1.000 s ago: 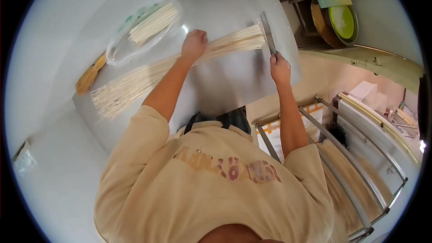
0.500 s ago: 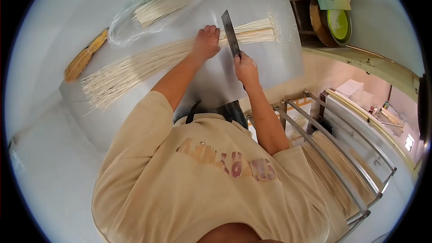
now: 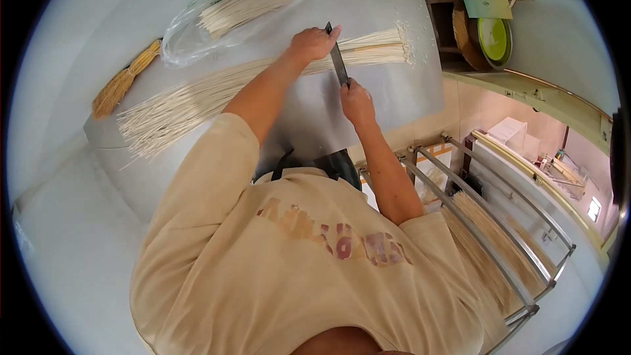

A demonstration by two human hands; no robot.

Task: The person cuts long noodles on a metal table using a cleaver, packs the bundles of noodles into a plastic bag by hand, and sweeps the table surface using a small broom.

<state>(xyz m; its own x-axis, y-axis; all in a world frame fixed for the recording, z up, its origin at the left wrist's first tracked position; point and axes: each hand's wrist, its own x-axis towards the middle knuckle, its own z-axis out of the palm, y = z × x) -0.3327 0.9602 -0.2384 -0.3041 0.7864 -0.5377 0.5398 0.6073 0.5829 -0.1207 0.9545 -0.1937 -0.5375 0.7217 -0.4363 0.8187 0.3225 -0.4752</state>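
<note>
One knife, crosswise over pale strands; my right fingers closed round its near end, my left fingers at its far end, hold unclear.

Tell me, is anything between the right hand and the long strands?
Only the knife, which the right hand grips at one end and which reaches across the long strands. Nothing else visible stands between them.
</note>
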